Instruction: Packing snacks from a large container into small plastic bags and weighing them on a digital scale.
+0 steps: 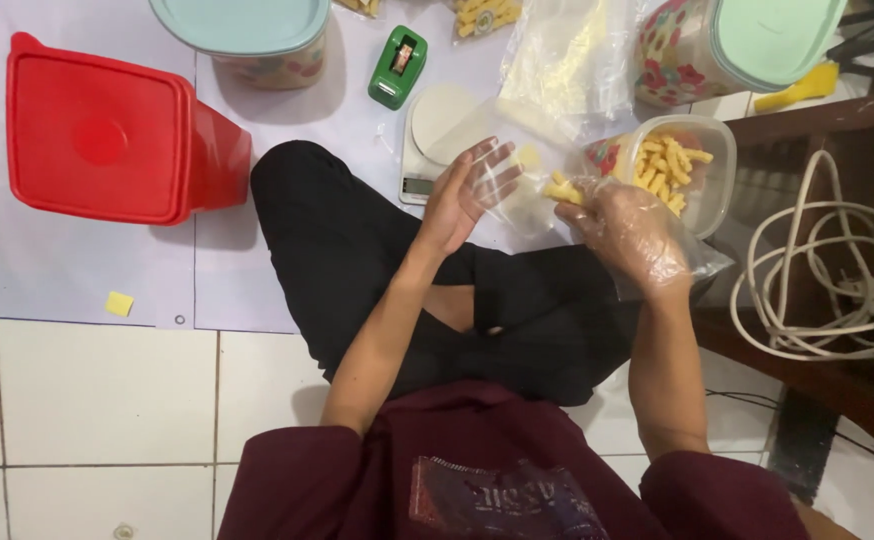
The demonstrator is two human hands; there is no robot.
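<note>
Sitting at far left is a red lidded container (97, 140), a green tape dispenser (398, 66) farther right. The left hand (462, 195) grasps a clear plastic bag (512, 185) over a white scale (432, 140); the gloved right hand (632, 230) pinches yellow snack sticks (562, 190) beside their open tub (702, 170).

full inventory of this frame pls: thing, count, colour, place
red container: 1, red, lid on, left on the mat
floral tubs: 2, pale green lids, top centre and top right
tape dispenser: 1, green, top centre
kitchen scale: 1, white, beyond the left hand
clear bag: 1, transparent, over the scale
snack sticks: many, yellow, in the open tub
open tub: 1, clear, right of the hands
cable: 1, white, coiled at right
yellow scrap: 1, on the mat, lower left
left hand: bare, holding the clear bag
right hand: in a plastic glove, pinching snack sticks
</note>
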